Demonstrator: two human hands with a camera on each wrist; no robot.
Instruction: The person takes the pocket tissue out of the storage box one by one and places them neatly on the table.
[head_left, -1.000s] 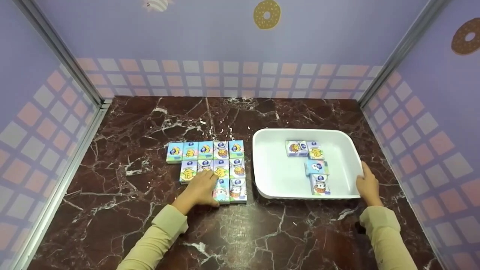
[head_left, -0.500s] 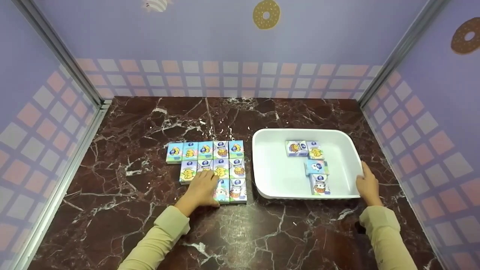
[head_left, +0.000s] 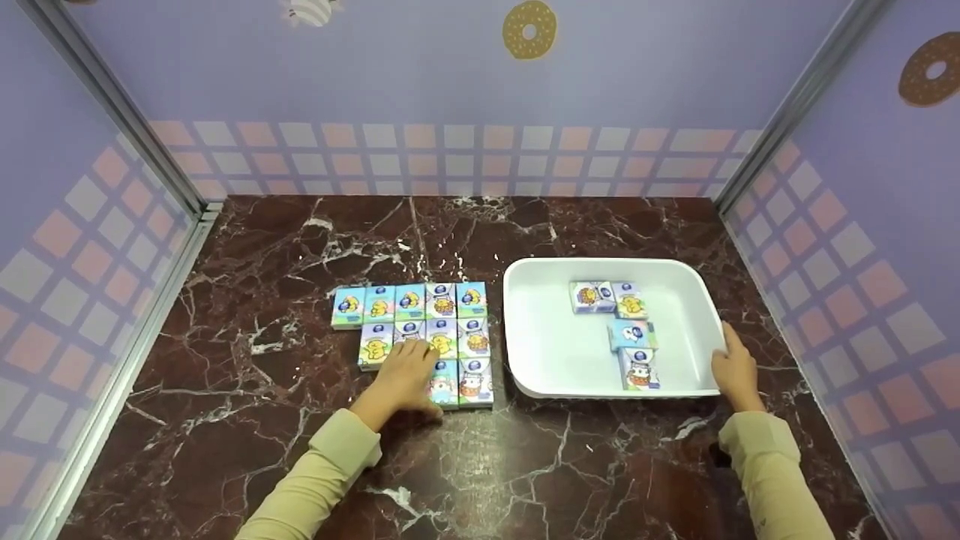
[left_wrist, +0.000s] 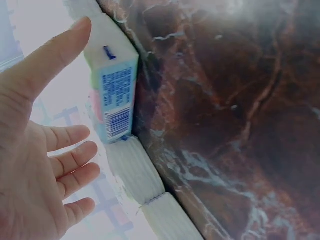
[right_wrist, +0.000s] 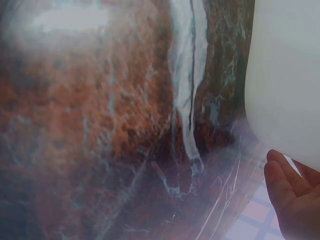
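My left hand (head_left: pixel 401 377) is over the near-left part of a block of small printed tissue packs (head_left: pixel 473 337). In the left wrist view its thumb is stretched out by one end of a light-blue tissue pack (left_wrist: pixel 117 95), with the other fingers loosely spread; contact cannot be made out. The light-blue pack (head_left: pixel 443 386) beside the hand is partly hidden. My right hand (head_left: pixel 736 373) rests against the right side of a white plastic tub (head_left: pixel 540 390). In the right wrist view its fingers touch the tub's outer corner (right_wrist: pixel 280 135).
Inside the tub lie several tissue packs, including a purple-and-white one (head_left: pixel 594 297) and a blue one (head_left: pixel 631 334). Everything stands on a dark red marbled table (head_left: pixel 247 300). Lilac panels with a checked band (head_left: pixel 420 142) enclose the back and sides.
My left thumb has shifted slightly outward from the near edge of the packs. The right hand, tub and packs stay put; the head view tilts slightly.
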